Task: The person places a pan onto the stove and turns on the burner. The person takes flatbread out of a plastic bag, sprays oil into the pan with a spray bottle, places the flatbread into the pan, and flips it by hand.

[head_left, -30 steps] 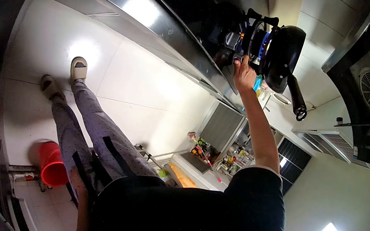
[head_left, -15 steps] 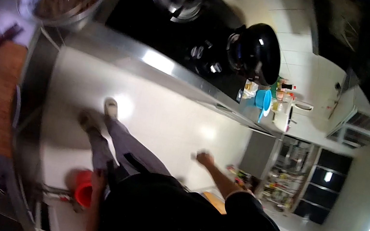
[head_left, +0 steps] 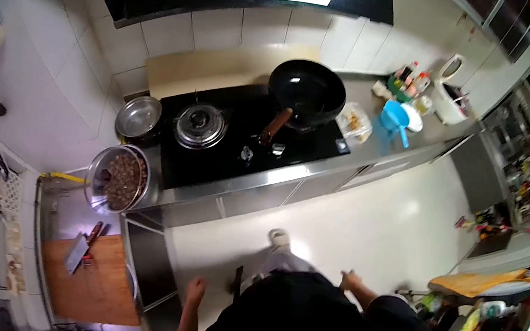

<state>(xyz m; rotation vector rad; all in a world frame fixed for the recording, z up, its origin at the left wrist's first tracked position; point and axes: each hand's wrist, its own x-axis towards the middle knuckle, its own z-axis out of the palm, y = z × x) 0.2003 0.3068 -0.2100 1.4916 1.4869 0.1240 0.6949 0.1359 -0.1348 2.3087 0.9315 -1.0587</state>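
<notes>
A: While both arms hang down in front of the stove [head_left: 209, 166], what can be told of the hands?

B: Your left hand [head_left: 196, 289] is before the stove's left end, its fingers apparently curled, with nothing visible in it. Your right hand [head_left: 350, 282] is before the stove's right end, too small and blurred to tell whether it is open or closed; no held thing shows there. Both are well apart from the stove.

A: And the wok [head_left: 309, 89]?

B: You have it on the right part of the stove. Its handle [head_left: 276, 125] slants toward the stove's front edge, likely so that you can take hold without reaching across the hot zone.

A: Why are other things spread to either side?

B: Just left of the stove, your bowl [head_left: 91, 182] of brown pieces [head_left: 124, 182] probably stands close for easy reach. Your board [head_left: 106, 300] lies farther left of the stove; the cleaver [head_left: 76, 253] rests on it, near the end facing the stove, perhaps to keep the blade away from you. Right of the stove, the surface [head_left: 365, 92] carries a bag [head_left: 355, 122] just beside it, then your blue dipper [head_left: 396, 116], handle toward the front, presumably for easy lifting.
</notes>
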